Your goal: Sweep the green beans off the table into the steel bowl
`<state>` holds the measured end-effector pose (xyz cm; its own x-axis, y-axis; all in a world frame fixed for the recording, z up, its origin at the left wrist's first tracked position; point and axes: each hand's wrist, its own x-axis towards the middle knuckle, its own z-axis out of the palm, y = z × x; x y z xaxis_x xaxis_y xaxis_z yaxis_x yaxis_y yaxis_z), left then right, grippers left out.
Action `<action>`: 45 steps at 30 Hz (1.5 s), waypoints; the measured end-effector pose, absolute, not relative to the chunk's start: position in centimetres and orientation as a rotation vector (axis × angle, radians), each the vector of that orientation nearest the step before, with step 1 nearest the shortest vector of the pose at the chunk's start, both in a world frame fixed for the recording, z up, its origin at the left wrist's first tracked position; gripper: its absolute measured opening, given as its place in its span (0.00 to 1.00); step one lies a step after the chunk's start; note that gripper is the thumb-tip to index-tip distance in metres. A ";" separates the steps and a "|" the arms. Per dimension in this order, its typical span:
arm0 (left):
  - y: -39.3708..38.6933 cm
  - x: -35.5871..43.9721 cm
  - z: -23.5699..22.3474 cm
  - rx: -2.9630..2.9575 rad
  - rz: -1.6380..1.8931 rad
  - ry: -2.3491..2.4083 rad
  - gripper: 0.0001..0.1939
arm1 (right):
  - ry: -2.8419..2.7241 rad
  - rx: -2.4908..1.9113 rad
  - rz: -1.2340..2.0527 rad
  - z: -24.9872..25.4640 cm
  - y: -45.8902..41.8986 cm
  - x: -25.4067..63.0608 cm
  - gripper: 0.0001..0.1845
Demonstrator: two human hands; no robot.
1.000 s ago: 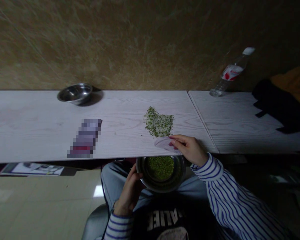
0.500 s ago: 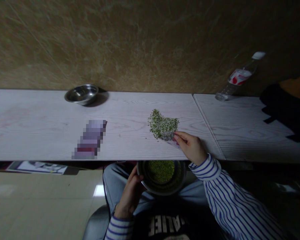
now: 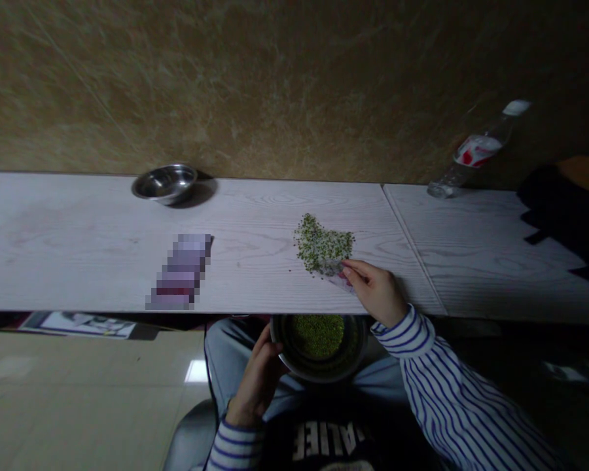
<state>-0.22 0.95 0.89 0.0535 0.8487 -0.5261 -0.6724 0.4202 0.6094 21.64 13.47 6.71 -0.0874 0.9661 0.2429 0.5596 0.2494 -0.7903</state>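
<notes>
My left hand (image 3: 259, 376) grips the left rim of a metal bowl (image 3: 319, 374) at my lap, partly under the table edge. Small green beans (image 3: 319, 335), which look like mung beans, lie in that bowl. On the table, my right hand (image 3: 375, 288) pinches a small clear plastic piece (image 3: 341, 278) with some pinkish marking; whether it is a bag or a sheet I cannot tell. Its far edge touches a spread-out patch of green beans (image 3: 324, 242) on the tabletop. One or two stray beans lie just left of the patch.
A second metal bowl (image 3: 164, 184) stands by the wall at the back left. A blurred-out flat purple item (image 3: 181, 271) lies near the front edge. To the right stand a plastic bottle (image 3: 476, 152) and a dark cloth item (image 3: 564, 216). The table (image 3: 255, 261) has a seam at right.
The view has shifted slightly, so the table and its things sit a little farther right. Both hands keep their grips, and the bean patch looks much the same.
</notes>
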 end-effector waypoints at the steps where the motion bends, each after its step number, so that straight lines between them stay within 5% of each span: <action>1: 0.9 -0.2 1.0 0.225 1.174 0.967 0.28 | -1.764 -1.411 0.661 6.7 13.5 21.5 0.16; 45: 0.9 -0.7 1.3 0.224 1.179 1.037 0.28 | -1.768 -1.500 0.499 7.0 13.3 21.5 0.16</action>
